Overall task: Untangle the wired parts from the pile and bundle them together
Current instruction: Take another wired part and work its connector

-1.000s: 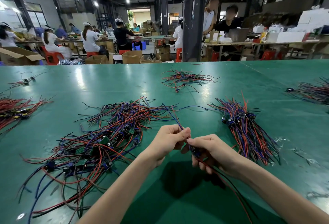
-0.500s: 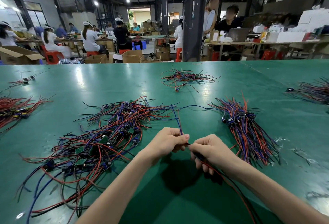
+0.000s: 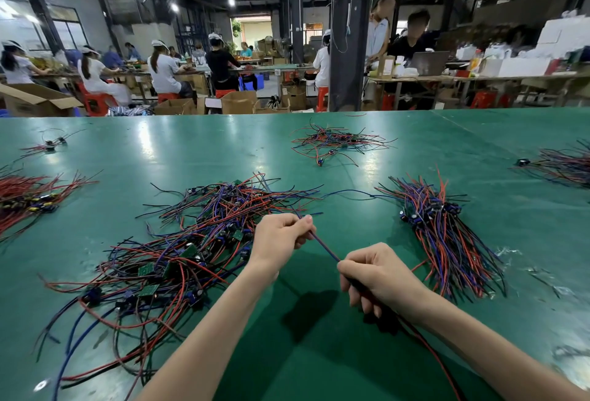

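I am holding one wired part point(image 3: 324, 249) above the desk point(image 3: 319, 362) with both hands. My left hand point(image 3: 281, 238) is pinching its red and blue wires between thumb and fingers. My right hand point(image 3: 378, 276) is gripping them with the fingers curled round. The short piece between the two hands is looking straight and tight. It is running on a slant, from the left hand at the far left to the right hand at the near right. Past the right hand the wires are trailing on toward the near right. Whether the small board of the part is sitting inside my right hand, I cannot tell. The tangled pile point(image 3: 178, 254) is lying just beside my left hand, on its left, and the part seems to me free of it. The bundle point(image 3: 447, 241) is lying to the right, near my right hand. Its long axis is going from far left to near right, almost parallel to the wires I am holding. So I am judging that the right hand, being the nearer one, should carry the part to the right and lay it along the bundle without much turning.
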Available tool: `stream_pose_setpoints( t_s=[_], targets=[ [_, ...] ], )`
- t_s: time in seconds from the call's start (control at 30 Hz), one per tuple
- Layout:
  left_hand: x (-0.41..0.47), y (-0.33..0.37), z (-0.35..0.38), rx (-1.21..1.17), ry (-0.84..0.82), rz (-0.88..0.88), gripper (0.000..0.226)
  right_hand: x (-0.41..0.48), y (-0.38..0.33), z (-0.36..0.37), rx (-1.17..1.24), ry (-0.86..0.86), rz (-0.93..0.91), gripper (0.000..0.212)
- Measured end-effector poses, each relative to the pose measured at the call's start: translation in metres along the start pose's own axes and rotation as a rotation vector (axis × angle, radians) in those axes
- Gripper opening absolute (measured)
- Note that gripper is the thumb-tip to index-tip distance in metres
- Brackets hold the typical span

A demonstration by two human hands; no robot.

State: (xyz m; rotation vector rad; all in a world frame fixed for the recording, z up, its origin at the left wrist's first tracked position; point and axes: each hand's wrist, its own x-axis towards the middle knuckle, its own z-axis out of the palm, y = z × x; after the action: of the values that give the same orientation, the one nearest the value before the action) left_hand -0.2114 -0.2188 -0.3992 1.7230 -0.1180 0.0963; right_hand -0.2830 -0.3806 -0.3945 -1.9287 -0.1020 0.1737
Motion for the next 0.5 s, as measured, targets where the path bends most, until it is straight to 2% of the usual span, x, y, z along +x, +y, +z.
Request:
stream_pose_setpoints(
  t_s=[0.1, 0.23, 0.33, 0.5],
  targets=[
    [0.0046, -0.0024, -0.0085, 0.174, 0.095, 0.102, 0.028, 0.0002, 0.0004, 0.0008, 0.001, -0.010, -0.003, 0.034],
    [0.0039, -0.0035, -0.0114, 0.470, 0.224, 0.347, 0.029, 0.0006, 0.0010, 0.0021, 0.006, -0.025, 0.001, 0.033],
    [0.0035, -0.0011, -0.0085, 0.467, 0.268, 0.433, 0.020, 0.0008, 0.0020, 0.0011, 0.016, -0.024, 0.001, 0.033],
    [0.0050, 0.0012, -0.0099, 0.327, 0.310, 0.340, 0.019, 0.0007, 0.0032, -0.0009, 0.040, -0.032, 0.014, 0.035]
  ],
)
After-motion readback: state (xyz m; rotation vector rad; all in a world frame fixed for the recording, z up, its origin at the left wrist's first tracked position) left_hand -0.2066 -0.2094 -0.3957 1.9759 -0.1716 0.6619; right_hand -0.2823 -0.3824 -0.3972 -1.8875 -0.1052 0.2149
